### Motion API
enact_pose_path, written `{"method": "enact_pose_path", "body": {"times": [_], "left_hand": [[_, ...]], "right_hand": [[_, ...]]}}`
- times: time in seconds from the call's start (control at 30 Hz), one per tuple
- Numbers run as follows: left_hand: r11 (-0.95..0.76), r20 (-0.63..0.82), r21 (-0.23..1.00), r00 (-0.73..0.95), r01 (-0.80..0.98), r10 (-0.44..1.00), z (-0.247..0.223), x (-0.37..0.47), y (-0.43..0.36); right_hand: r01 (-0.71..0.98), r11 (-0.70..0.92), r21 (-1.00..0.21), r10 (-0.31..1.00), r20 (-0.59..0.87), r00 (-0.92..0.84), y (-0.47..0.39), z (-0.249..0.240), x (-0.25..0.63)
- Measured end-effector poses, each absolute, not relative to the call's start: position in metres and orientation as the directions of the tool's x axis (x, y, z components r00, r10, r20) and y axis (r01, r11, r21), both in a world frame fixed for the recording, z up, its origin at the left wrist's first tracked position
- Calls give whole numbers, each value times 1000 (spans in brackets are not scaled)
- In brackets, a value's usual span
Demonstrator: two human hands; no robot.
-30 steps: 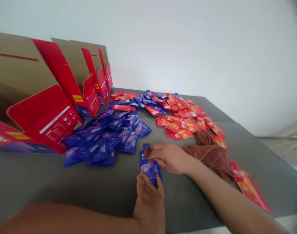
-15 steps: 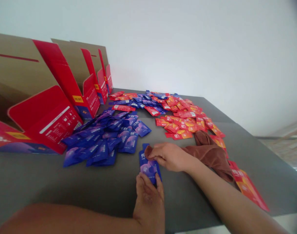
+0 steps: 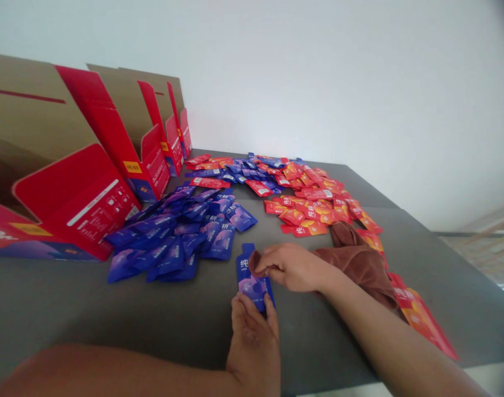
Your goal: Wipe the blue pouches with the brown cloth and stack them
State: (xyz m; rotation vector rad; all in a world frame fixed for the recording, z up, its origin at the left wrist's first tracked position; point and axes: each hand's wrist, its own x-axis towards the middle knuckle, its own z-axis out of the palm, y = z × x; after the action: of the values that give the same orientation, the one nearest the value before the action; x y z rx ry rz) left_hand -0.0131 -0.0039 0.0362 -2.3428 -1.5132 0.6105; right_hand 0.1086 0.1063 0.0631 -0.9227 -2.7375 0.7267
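Observation:
A blue-purple pouch [image 3: 252, 286] with white lettering lies on the grey table, its narrow neck pointing away from me. My left hand [image 3: 254, 333] grips its near end between thumb and fingers. Pinched in my right hand [image 3: 291, 266] is a corner of a brown cloth [image 3: 355, 264], and that corner presses on the pouch's face near the lettering. The rest of the cloth trails to the right under my wrist. To the left of the pouch lies a pile of similar blue pouches [image 3: 173, 231].
Open red cartons [image 3: 82, 204] stand in a row along the left. Red-orange pouches [image 3: 314, 209] are heaped at the back right, with a mixed heap [image 3: 252, 171] behind. A larger red-orange packet [image 3: 421, 314] lies near the table's right edge. A white wall [image 3: 318, 82] rises behind.
My right hand and the cloth corner have shifted slightly to the right across the pouch, uncovering a bit more of its lettering. My left hand keeps its grip in the same place.

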Motion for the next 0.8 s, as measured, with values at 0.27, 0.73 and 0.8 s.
{"method": "enact_pose_path", "body": {"times": [0.27, 0.73, 0.8], "left_hand": [[-442, -238, -412, 374, 797, 896, 39, -14, -3], [-422, -177, -435, 384, 795, 906, 33, -14, -6], [-424, -183, -449, 383, 787, 905, 35, -14, -5]], "right_hand": [[451, 645, -617, 511, -90, -855, 103, 61, 105], [485, 726, -487, 545, -23, -838, 97, 61, 98], [571, 691, -443, 639, 5, -769, 103, 57, 99]]}}
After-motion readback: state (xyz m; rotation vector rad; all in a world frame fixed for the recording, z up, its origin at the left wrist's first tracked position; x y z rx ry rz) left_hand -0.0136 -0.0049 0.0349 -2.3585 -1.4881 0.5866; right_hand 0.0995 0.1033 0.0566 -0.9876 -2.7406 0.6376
